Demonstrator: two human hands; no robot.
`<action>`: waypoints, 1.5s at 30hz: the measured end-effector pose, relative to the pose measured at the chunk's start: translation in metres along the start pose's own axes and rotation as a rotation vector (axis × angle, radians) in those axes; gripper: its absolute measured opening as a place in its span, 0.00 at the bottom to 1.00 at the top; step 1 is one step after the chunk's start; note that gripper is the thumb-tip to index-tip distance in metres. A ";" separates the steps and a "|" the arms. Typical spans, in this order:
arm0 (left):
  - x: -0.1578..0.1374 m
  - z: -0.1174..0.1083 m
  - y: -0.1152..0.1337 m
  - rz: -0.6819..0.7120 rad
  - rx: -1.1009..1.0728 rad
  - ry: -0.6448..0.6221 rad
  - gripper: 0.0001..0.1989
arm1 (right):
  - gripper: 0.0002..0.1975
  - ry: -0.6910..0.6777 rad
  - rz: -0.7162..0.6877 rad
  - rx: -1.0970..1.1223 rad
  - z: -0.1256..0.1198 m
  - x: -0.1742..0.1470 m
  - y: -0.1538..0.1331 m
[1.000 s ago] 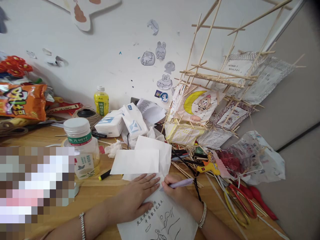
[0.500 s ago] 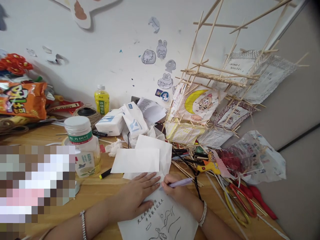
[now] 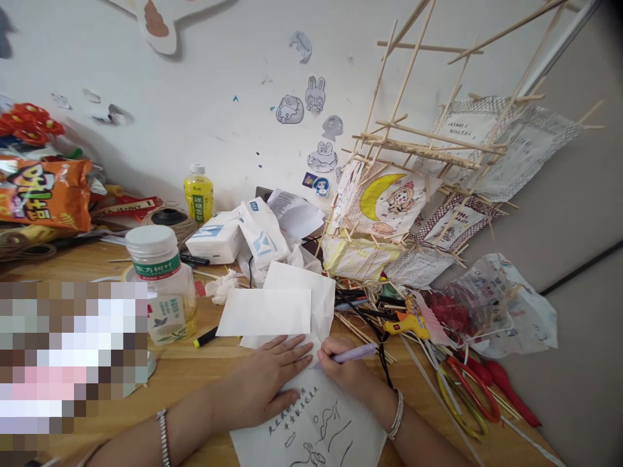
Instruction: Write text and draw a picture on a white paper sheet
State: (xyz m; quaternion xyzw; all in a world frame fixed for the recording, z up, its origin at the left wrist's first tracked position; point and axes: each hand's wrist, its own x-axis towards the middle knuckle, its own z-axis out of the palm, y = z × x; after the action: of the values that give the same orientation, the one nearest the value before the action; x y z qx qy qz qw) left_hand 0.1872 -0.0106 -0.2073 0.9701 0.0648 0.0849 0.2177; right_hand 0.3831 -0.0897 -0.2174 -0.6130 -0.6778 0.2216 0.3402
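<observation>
A white paper sheet (image 3: 306, 428) lies on the wooden table in front of me, bearing handwritten characters and line drawings of clouds and hills. My left hand (image 3: 265, 383) rests flat on its left part, fingers spread. In my right hand (image 3: 343, 370) a light purple pen (image 3: 357, 353) is gripped, slanting up to the right. The pen's tip is hidden by my fingers, near the top of the sheet. Just beyond my hands lie blank white papers (image 3: 267, 312), overlapping one another.
A plastic jar (image 3: 170, 292) and tissue packs (image 3: 214, 238) stand to the left. At right are a yellow glue gun (image 3: 406, 326), scissors (image 3: 472, 389), and sticks. A wooden stick frame (image 3: 423, 152) hung with drawn paper panels rises behind them. A yellow drink bottle (image 3: 198, 194) stands by the wall.
My right hand and the pen have shifted very slightly to the right along the sheet. My left hand stays in place.
</observation>
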 end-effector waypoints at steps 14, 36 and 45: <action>0.000 0.001 0.000 -0.012 0.031 -0.031 0.28 | 0.14 -0.007 -0.010 -0.017 0.000 0.000 0.000; 0.001 -0.004 0.002 0.000 0.012 -0.017 0.27 | 0.13 0.027 -0.023 -0.028 0.002 0.000 0.007; 0.000 0.001 -0.001 0.011 -0.006 0.013 0.27 | 0.14 0.054 -0.014 -0.048 0.002 0.000 0.007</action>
State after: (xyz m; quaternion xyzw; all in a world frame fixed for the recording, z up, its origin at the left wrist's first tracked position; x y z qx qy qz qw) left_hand 0.1871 -0.0102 -0.2086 0.9693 0.0606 0.0925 0.2195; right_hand 0.3860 -0.0887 -0.2240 -0.6222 -0.6777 0.1861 0.3450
